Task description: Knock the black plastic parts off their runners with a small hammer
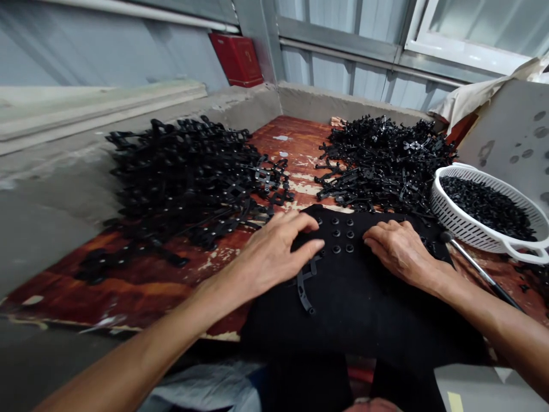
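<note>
My left hand point(274, 252) lies flat on a black cloth pad point(364, 297), fingers stretched toward several small black round pieces point(342, 234) set in rows. A thin black plastic frame part point(305, 283) sits under its fingertips. My right hand point(397, 246) rests palm down on the pad just right of the round pieces, fingers curled loosely, with nothing visibly held.
A big heap of black plastic frame parts point(189, 171) lies at left on the worn red board point(141, 280), another heap point(381, 160) at back right. A white basket point(472, 229) of small black pieces stands at right, a metal rod point(480, 269) beside it. Concrete ledge behind.
</note>
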### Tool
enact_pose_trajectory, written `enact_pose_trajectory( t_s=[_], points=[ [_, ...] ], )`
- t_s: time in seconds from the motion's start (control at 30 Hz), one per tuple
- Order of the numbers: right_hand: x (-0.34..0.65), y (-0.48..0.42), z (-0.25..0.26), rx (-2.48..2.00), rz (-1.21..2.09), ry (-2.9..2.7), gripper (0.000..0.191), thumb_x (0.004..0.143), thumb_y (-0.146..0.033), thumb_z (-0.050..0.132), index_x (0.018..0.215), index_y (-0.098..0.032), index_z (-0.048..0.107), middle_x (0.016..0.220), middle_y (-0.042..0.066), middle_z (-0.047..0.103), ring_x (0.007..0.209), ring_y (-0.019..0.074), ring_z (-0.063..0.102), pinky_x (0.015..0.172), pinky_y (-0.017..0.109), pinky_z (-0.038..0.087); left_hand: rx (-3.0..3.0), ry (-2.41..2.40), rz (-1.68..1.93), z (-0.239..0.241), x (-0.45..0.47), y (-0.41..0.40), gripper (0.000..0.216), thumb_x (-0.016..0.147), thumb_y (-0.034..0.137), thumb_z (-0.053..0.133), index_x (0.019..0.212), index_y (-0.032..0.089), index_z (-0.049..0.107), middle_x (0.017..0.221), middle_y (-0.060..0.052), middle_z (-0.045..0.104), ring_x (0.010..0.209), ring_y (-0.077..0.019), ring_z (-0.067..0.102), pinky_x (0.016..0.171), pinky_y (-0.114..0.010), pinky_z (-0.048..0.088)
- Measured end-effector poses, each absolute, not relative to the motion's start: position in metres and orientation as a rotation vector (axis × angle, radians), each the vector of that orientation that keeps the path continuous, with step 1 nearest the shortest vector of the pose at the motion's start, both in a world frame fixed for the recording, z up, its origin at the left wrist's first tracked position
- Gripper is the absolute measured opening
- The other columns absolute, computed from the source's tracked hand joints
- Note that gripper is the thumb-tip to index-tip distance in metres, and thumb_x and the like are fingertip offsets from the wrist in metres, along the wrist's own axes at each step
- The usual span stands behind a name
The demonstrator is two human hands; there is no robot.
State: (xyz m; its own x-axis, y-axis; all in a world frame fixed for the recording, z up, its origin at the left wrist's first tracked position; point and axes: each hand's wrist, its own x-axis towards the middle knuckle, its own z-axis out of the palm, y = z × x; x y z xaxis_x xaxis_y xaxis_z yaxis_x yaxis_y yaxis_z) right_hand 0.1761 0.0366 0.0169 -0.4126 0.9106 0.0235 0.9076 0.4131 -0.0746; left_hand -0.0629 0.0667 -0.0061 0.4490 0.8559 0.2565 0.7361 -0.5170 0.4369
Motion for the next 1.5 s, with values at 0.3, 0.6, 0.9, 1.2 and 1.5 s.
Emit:
enact_pose_trajectory(
  t_s=[0.3,0.6,0.9,1.2,1.5],
  points=[
    [0.172,0.035,0.019,-1.612,0.035,-2.546,0.020,0.093,-0.017,0.048,0.097,-0.018,0.068,0.095,0.007,0.072,0.088,0.0222,0.061,0.071,0.034,0.031,2.412,1.254,0.454,-0.009,-0.083,0.033,0.020,0.083,0.024,0.043,0.085,0.022,0.062,0.086,-0.002,0.061,0.087,-0.0205,0.056,0.082,-0.036,0.044],
    [0.102,0.065,0.022,-1.365,-0.038,-2.687,0.019,0.088,-0.015,0.053,0.094,-0.018,0.070,0.094,0.007,0.071,0.090,0.0248,0.059,0.068,0.036,0.026,2.205,1.373,0.663,-0.010,-0.083,0.045,0.019,0.081,0.029,0.044,0.084,0.020,0.060,0.085,-0.003,0.062,0.082,-0.0183,0.058,0.074,-0.032,0.045],
    [0.130,0.055,0.027,-1.469,-0.141,-2.571,0.028,0.096,-0.021,0.043,0.114,-0.022,0.065,0.102,0.007,0.067,0.092,0.0256,0.057,0.072,0.037,0.027,2.368,1.473,0.735,-0.017,-0.078,0.064,0.015,0.084,0.028,0.050,0.090,0.020,0.061,0.088,-0.004,0.064,0.088,-0.0209,0.055,0.081,-0.035,0.044],
    [0.175,0.018,0.028,-1.624,-0.047,-2.687,0.016,0.091,-0.019,0.055,0.098,-0.019,0.070,0.089,0.006,0.068,0.082,0.0230,0.056,0.070,0.035,0.028,2.605,1.380,0.657,-0.021,-0.060,0.088,0.017,0.084,0.025,0.048,0.082,0.019,0.064,0.083,-0.006,0.063,0.089,-0.0240,0.054,0.084,-0.038,0.042],
    [0.171,0.016,0.026,-1.692,0.015,-2.693,0.016,0.092,-0.022,0.054,0.095,-0.019,0.069,0.089,0.006,0.068,0.081,0.0221,0.056,0.069,0.034,0.026,2.604,1.462,0.558,-0.015,-0.066,0.085,0.020,0.084,0.029,0.049,0.092,0.019,0.064,0.095,-0.007,0.063,0.094,-0.0246,0.055,0.085,-0.039,0.044]
  ],
)
